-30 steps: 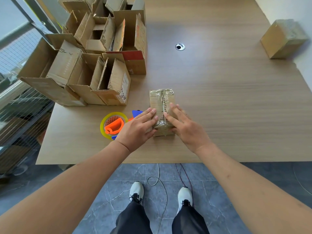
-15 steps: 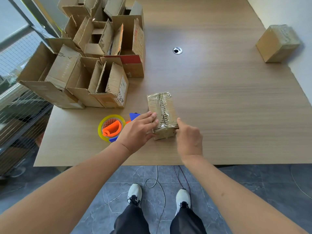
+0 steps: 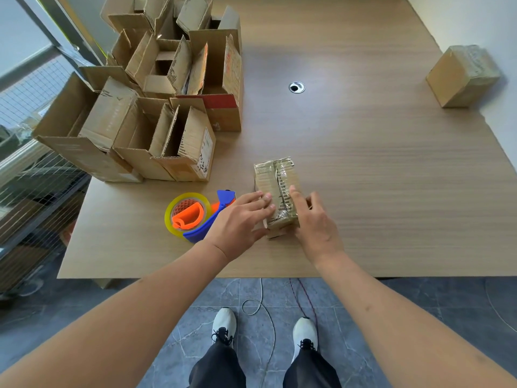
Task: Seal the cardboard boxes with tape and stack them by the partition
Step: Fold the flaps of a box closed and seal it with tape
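Since a second ago the right hand (image 3: 316, 228) has slid off the top of the small taped box (image 3: 275, 191) and now curls round its right side near the close end, index finger laid over the top, while the left hand (image 3: 240, 222) stays flat, fingers straight, pressing the tape at the left edge. So I'd say we're at the tail end of sealing this one, just smoothing the tape down. Box sits on the desk (image 3: 391, 191) near the front edge, right beside the tape dispenser (image 3: 193, 217). Its long axis runs away from the person, tilted a touch left at the far end, tape seam running lengthwise along the top. Next move, I reckon: get both hands round it and carry it over to the already sealed box (image 3: 461, 77) far right by the partition (image 3: 498, 37). Plenty of open boxes (image 3: 156, 113) still waiting at the left.
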Motion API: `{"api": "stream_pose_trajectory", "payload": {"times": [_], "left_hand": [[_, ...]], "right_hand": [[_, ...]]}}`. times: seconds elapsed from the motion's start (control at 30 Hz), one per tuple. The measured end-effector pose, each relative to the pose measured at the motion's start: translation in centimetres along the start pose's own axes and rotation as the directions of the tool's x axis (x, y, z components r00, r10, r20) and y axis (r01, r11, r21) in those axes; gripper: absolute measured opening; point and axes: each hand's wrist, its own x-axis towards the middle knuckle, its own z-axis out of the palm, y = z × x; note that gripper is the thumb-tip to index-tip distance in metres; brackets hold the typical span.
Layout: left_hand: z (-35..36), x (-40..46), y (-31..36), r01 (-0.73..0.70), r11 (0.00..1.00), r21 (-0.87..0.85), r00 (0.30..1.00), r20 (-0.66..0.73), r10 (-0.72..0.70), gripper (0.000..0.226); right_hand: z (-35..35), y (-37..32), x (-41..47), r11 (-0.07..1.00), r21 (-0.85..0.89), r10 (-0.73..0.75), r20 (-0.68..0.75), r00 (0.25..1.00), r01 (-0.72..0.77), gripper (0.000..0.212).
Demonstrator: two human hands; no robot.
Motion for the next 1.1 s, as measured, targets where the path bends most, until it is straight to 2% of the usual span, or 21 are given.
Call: {"api": "stream_pose_trajectory", "payload": {"times": [0.07,0.13,0.2,0.33,0.43,0.57,0.67,0.73,0.83,1.0,1.1], "left_hand": [[-0.2,-0.1,-0.1,-0.013,1.000,0.002,1.000,0.009,0.013,0.061],[-0.6,-0.3,-0.1,-0.032,0.999,0.007,0.999,0.019,0.032,0.060],[-1.2,-0.2,0.0,-0.070,0.998,0.007,0.997,0.019,0.070,0.059],[-2.5,0.7,0.2,-0.118,0.993,-0.007,0.991,0.059,0.118,0.059],[-2.9,1.4,0.0,-0.117,0.993,0.004,0.990,0.075,0.117,0.057],[-2.5,2.8,-0.7,-0.010,1.000,0.026,0.997,0.071,0.008,0.051],[-2.2,3.0,-1.2,0.016,1.000,0.012,0.994,0.111,-0.018,0.041],[-2.0,2.5,-1.3,0.000,1.000,0.006,0.991,0.137,0.000,0.044],[-2.0,1.4,-1.2,-0.004,0.999,0.035,0.988,0.155,-0.001,0.049],[-2.0,0.9,-0.5,0.030,0.999,0.014,0.998,0.053,-0.031,0.043],[-1.5,1.4,-0.5,-0.020,0.999,-0.029,0.999,0.028,0.021,0.033]], "right_hand": [[-0.2,0.2,0.2,1.000,0.016,0.001,0.051,0.999,-0.002,0.093],[-0.6,0.2,0.3,1.000,0.021,0.016,0.089,0.996,-0.018,0.109],[-1.2,-0.4,0.2,0.999,-0.011,0.039,0.064,0.997,-0.039,0.118],[-2.2,-1.4,0.9,0.994,-0.107,0.024,-0.019,1.000,-0.026,0.090],[-3.4,-0.7,1.6,0.978,-0.201,-0.042,0.074,0.996,0.056,0.086],[-4.7,0.9,1.9,0.964,-0.219,-0.117,0.151,0.982,0.149,0.080],[-5.2,1.9,2.3,0.972,-0.159,-0.158,0.113,0.981,0.174,0.078],[-4.9,2.3,2.3,0.985,-0.109,-0.127,0.044,0.991,0.131,0.073],[-4.0,2.2,2.2,0.993,-0.052,-0.106,-0.017,0.994,0.105,0.077],[-3.4,2.1,4.3,0.972,0.001,-0.231,0.158,0.960,0.234,0.080],[-3.3,2.5,4.8,0.953,0.151,-0.296,0.289,0.910,0.262,0.068]]}}
